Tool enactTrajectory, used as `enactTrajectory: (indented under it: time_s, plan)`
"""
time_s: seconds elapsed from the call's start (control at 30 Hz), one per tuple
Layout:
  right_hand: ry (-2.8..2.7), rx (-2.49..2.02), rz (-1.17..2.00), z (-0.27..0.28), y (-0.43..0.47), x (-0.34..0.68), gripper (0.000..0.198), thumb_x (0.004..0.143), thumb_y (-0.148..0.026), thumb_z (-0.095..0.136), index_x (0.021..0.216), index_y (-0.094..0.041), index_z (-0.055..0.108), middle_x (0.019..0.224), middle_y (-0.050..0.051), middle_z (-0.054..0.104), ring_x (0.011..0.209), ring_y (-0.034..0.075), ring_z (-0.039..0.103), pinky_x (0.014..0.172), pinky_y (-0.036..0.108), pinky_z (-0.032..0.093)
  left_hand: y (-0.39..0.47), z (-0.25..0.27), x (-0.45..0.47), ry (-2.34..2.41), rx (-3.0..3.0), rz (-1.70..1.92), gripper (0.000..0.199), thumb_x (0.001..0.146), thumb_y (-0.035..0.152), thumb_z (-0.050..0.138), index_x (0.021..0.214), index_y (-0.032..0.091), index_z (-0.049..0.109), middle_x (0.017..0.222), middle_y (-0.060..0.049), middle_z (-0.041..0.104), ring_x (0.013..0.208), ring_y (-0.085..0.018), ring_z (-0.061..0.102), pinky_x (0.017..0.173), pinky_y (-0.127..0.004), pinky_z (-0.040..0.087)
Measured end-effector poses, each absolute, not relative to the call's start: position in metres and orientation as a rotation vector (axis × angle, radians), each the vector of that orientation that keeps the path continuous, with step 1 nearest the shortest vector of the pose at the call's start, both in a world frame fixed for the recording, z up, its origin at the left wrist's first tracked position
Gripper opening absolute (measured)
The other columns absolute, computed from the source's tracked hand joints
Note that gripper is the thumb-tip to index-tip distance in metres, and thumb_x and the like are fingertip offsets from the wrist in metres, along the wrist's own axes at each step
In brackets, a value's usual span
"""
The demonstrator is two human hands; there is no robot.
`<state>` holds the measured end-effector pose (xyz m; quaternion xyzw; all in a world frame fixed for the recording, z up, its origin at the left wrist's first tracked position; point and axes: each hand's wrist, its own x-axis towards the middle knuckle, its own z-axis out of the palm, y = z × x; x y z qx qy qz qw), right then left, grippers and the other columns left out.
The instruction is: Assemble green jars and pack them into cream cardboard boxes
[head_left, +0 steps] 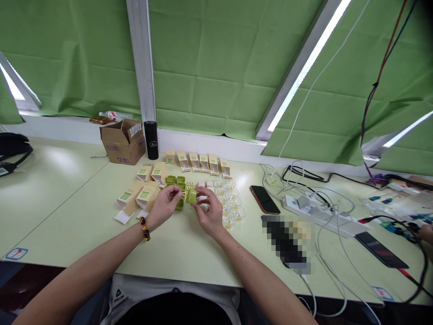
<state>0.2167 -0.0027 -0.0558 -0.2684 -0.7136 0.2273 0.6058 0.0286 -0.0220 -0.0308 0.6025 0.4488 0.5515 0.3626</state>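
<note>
My right hand (210, 212) grips a small green square cup (191, 196) between thumb and fingers, tilted above the table. Close to its left side, my left hand (165, 205) is closed in a pinch at a small pale-yellow piece (185, 194), too small to make out well. Behind the hands, several olive-green square cups (171, 179) stand in rows, partly covered by my fingers. Small yellowish pieces (190, 184) lie beside them. Pinkish-white blocks (209, 183) and several clear plastic covers (233, 198) sit to the right, some hidden by my right hand.
Opened tan cartons (147, 195) lie at left, with a row of more cartons (203, 161) behind. A cardboard box (122, 142) and a black bottle (151, 140) stand at the back. Rightward are a phone (264, 199), a power strip (321, 216) and tangled cables. Another person's hand shows at the right edge.
</note>
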Motion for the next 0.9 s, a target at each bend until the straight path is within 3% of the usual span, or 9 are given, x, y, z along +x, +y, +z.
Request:
enactTrajectory:
  time_s: [0.2, 0.33, 0.43, 0.6, 0.9]
  plan:
    - [-1.658, -0.628, 0.523, -0.054, -0.003, 0.217, 0.043, 0.087, -0.013, 0.068, 0.127, -0.027, 0.063, 0.126, 0.008, 0.068, 0.098, 0.02, 0.069, 0.071, 0.033, 0.066, -0.021, -0.032, 0.028, 1.172, 1.553, 1.423, 0.032, 0.094, 0.049, 0.066, 0.092, 0.017, 0.062, 0.087, -0.003, 0.063, 0.079, -0.016, 0.059, 0.073, -0.028, 0.05]
    - [-1.662, -0.629, 0.462, -0.052, -0.004, 0.219, 0.042, 0.087, -0.015, 0.067, 0.128, -0.026, 0.063, 0.125, 0.01, 0.068, 0.103, 0.023, 0.069, 0.071, 0.035, 0.066, -0.021, -0.035, 0.025, 1.195, 1.662, 1.487, 0.033, 0.099, 0.044, 0.062, 0.119, 0.018, 0.064, 0.11, -0.01, 0.068, 0.1, -0.022, 0.065, 0.089, -0.035, 0.054]
    - [-1.694, -0.606, 0.38, -0.051, -0.005, 0.22, 0.046, 0.087, -0.016, 0.067, 0.131, -0.027, 0.061, 0.126, 0.012, 0.066, 0.113, 0.028, 0.066, 0.076, 0.039, 0.067, -0.024, -0.035, 0.023, 1.215, 1.932, 1.525, 0.046, 0.098, 0.038, 0.064, 0.14, 0.021, 0.057, 0.13, -0.014, 0.06, 0.114, -0.025, 0.061, 0.098, -0.042, 0.053]
    - [-1.792, -0.561, 0.197, -0.053, -0.005, 0.221, 0.052, 0.09, -0.017, 0.065, 0.141, -0.026, 0.058, 0.125, 0.014, 0.061, 0.117, 0.031, 0.064, 0.092, 0.049, 0.065, -0.03, -0.033, 0.026, 1.099, 2.262, 1.458, 0.056, 0.096, 0.029, 0.068, 0.149, 0.025, 0.051, 0.146, -0.016, 0.052, 0.141, -0.033, 0.047, 0.118, -0.054, 0.043]
    - [-1.853, -0.452, 0.09, -0.053, -0.003, 0.223, 0.052, 0.091, -0.013, 0.066, 0.14, -0.026, 0.055, 0.127, 0.015, 0.063, 0.122, 0.032, 0.065, 0.1, 0.052, 0.062, -0.03, -0.029, 0.025, 1.008, 2.326, 1.512, 0.041, 0.097, 0.022, 0.067, 0.138, 0.025, 0.063, 0.13, -0.012, 0.067, 0.128, -0.03, 0.054, 0.113, -0.053, 0.046]
